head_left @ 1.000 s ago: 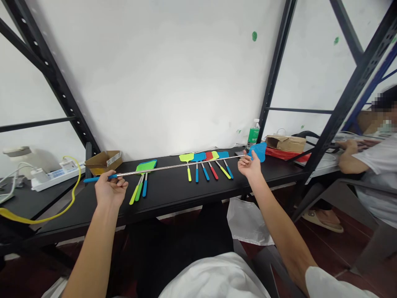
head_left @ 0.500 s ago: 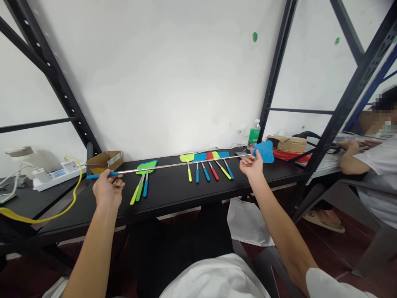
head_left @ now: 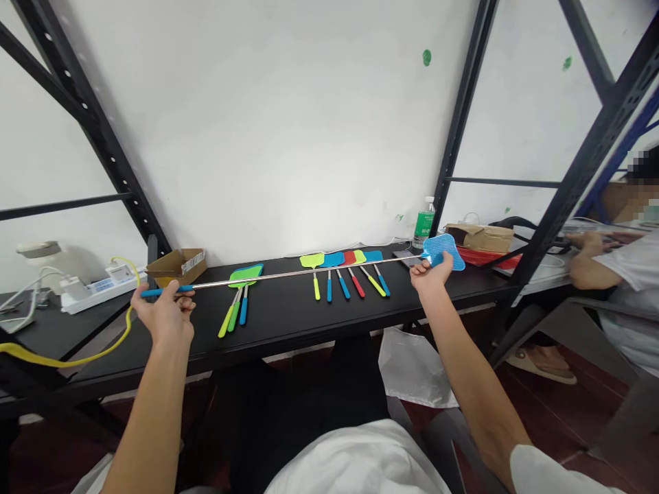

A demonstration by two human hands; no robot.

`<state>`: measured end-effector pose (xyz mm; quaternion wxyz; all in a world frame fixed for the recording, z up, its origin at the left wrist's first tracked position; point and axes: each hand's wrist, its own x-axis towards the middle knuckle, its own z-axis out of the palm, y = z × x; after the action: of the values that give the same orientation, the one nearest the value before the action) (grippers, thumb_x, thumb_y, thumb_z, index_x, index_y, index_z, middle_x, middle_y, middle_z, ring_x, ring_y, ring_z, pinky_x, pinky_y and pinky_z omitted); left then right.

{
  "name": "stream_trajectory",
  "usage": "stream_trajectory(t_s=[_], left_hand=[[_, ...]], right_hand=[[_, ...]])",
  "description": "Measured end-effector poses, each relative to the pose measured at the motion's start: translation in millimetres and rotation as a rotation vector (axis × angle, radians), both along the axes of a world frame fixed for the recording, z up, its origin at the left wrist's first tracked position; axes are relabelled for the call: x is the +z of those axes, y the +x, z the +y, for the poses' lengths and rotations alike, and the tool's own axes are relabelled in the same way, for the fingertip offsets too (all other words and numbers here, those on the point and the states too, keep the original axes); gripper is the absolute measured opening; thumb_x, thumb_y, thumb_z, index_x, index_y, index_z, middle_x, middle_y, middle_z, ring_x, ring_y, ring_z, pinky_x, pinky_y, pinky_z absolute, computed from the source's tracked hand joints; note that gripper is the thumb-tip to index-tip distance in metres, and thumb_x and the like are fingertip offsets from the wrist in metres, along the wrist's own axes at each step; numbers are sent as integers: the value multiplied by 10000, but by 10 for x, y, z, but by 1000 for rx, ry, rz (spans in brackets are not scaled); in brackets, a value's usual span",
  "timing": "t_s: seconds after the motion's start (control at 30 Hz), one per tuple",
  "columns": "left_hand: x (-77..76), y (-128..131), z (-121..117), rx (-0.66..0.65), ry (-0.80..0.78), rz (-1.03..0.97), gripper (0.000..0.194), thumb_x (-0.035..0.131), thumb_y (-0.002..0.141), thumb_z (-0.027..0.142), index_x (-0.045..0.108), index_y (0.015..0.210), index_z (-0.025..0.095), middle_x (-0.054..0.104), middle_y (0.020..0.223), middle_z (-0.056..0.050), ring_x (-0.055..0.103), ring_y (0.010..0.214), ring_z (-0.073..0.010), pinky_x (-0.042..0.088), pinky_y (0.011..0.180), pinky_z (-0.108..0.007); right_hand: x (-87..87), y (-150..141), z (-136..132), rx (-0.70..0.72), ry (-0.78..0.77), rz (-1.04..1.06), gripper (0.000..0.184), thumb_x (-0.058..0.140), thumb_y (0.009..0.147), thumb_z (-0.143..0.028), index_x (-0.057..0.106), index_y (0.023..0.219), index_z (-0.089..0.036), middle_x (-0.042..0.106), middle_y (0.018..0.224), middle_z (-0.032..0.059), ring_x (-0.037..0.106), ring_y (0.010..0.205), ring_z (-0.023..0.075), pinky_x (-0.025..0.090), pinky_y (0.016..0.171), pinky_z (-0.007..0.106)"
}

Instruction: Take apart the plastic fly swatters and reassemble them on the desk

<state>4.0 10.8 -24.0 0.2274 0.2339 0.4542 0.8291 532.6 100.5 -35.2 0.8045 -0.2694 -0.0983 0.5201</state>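
Note:
A blue fly swatter (head_left: 303, 272) with a long, extended metal rod stretches between my two hands above the black table. My left hand (head_left: 165, 312) is closed around its blue handle. At the other end my right hand (head_left: 431, 274) pinches the lower part of the blue mesh head, thumb in front. Behind the rod, on the left, lie green and blue fly swatters (head_left: 246, 276) in an overlapping stack, handles toward me. Further right several short fly swatters (head_left: 333, 259) in yellow, blue and red lie in an overlapping row.
An open cardboard box (head_left: 176, 266) stands at the left beside a white power strip (head_left: 97, 291) and a yellow cable (head_left: 128, 322). Back right are a green-labelled bottle (head_left: 425, 223), a phone (head_left: 406, 258) and a brown package (head_left: 478, 237). Another person (head_left: 618, 274) sits at the right.
My right hand has shifted from the neck of the swatter onto its mesh head, which has turned to catch more light. My left hand has moved slightly left along the handle.

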Motion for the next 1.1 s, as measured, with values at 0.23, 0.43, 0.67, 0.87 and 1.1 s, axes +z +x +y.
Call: stream_trajectory(t_s=[0.23,0.43,0.67,0.87,1.1], left_hand=[[58,-9,-86,36,20,-65,578,583,776,33,326,1223,295,537,629,89,458,464,-92,360,465,-176],[36,-234,-146,94,53,-85,598,608,741,56,329,1200,319,478,656,105,427,480,-77,385,496,-173],[40,-318,-196,88,61,-127,654,547,691,-17,353,1211,328,478,662,87,401,470,-82,377,488,-185],[73,-359,-223,135,42,-124,587,543,694,-1,372,1151,323,470,667,79,399,454,-91,353,449,-176],[84,-306,-204,120,72,-91,591,493,652,-29,370,1129,298,462,609,90,442,465,-116,388,436,-178]], right_hand=[[66,144,32,25,65,-290,428,418,910,-632,414,733,-242,452,514,-39,355,335,91,295,292,231],[227,425,-208,240,150,-285,147,626,821,-337,585,898,-218,660,727,25,572,491,147,320,292,209],[91,727,-296,352,154,-312,114,651,777,-150,569,823,-215,601,629,-9,487,427,120,315,275,194],[8,838,-380,482,127,-540,237,706,704,-63,605,876,-191,634,653,-5,549,423,145,402,291,231],[-60,881,-363,466,120,-652,318,844,635,-145,622,863,-155,673,638,36,622,417,199,380,247,222]])
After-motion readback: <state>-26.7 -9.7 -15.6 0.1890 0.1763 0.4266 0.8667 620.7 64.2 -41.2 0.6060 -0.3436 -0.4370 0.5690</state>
